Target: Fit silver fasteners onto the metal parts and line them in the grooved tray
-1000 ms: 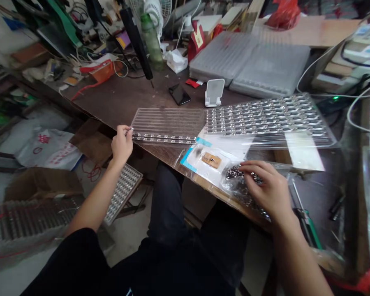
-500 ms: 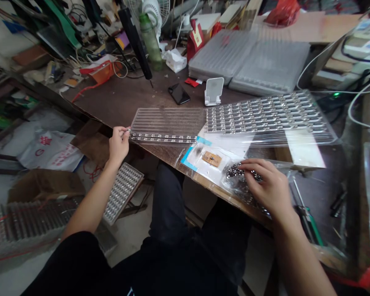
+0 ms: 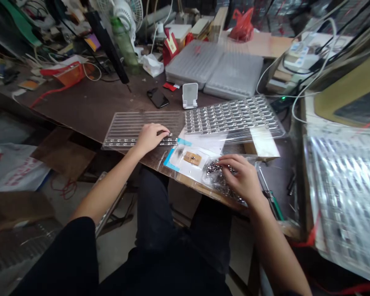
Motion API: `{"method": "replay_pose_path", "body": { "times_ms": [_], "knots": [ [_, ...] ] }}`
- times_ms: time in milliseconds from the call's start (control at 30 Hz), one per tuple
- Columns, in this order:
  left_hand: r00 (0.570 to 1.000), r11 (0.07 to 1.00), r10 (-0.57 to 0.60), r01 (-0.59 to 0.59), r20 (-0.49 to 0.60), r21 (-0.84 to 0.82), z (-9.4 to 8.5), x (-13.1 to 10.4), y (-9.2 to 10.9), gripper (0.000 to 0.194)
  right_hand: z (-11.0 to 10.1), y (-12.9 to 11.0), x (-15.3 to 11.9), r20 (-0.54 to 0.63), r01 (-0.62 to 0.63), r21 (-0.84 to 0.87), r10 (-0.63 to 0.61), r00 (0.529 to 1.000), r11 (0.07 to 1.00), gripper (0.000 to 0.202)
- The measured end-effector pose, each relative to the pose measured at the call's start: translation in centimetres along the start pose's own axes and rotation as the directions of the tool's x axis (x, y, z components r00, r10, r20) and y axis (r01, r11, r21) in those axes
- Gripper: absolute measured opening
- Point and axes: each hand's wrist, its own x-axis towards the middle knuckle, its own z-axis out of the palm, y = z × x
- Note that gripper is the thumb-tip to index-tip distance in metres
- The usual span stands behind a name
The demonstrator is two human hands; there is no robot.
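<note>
My left hand is closed in a pinch over the right part of a clear ribbed tray, with a small shiny metal piece showing at its fingertips. Rows of slim metal parts lie in the tray's near grooves. At the desk edge, my right hand reaches into an open plastic bag of small dark shiny metal pieces. Its thumb and fingers are drawn together; what lies between them is hidden. Between the hands, a tan block with a small dark round part rests on a white and blue sheet.
A second tray, filled with metal parts, slants across the desk beside a white box. Behind are a phone, a white stand and stacked clear trays. A green-handled screwdriver lies right; an electric screwdriver hangs left.
My left hand has moved right along the near rows, from the tray's left end to its right part. My right hand stays at the bag. The view has turned right.
</note>
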Motion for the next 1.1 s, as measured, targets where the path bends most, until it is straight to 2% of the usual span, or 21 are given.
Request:
{"method": "replay_pose_path", "body": {
  "times_ms": [100,233,367,500,600,700,833,900,967,1100],
  "knots": [
    [0.998,0.994,0.039,-0.044,0.053,0.1,0.9,0.9,1.1,0.022,-1.9,-0.6,0.0,0.06,-0.054,0.015,0.053,0.997,0.998,0.024],
    [0.995,0.972,0.035,-0.055,0.092,0.229,0.3,0.9,1.1,0.025,-3.5,-1.3,0.1,0.272,-0.166,-0.101,0.188,0.944,0.981,0.029],
    [0.989,0.942,0.023,-0.069,0.144,0.329,-0.8,0.4,0.2,0.028,-3.2,-1.6,0.4,0.352,-0.23,-0.342,0.351,0.868,0.911,0.031],
    [0.998,0.944,0.04,-0.054,0.05,0.324,-1.2,0.7,-0.6,0.021,-2.8,-1.9,0.9,0.39,-0.197,-0.515,0.433,0.813,0.834,0.025],
    [0.996,0.986,0.089,-0.087,-0.007,0.143,0.0,1.8,1.1,0.017,-2.6,-2.2,1.2,0.414,-0.163,-0.56,0.445,0.794,0.812,0.025],
    [0.993,0.991,0.118,-0.118,-0.013,-0.061,2.5,3.4,4.6,0.018,-2.0,-2.4,1.5,0.433,-0.146,-0.568,0.446,0.783,0.81,0.014],
    [0.99,0.982,0.134,-0.138,-0.04,-0.126,6.3,5.5,8.5,0.01,-1.9,-2.3,1.6,0.443,-0.15,-0.54,0.431,0.786,0.828,0.01],
    [0.99,0.982,0.136,-0.141,-0.047,-0.125,7.6,6.0,9.4,0.003,-2.2,-2.2,1.4,0.417,-0.181,-0.513,0.428,0.802,0.839,0.008],
    [0.991,0.984,0.126,-0.13,-0.046,-0.118,8.3,6.3,9.8,0.006,-2.7,-2.1,1.2,0.387,-0.223,-0.485,0.436,0.812,0.846,0.006],
    [0.99,0.974,0.113,-0.128,-0.084,-0.19,7.6,5.3,9.7,0.003,-3.0,-1.9,1.1,0.353,-0.296,-0.401,0.445,0.823,0.867,0.008]
  ]
}}
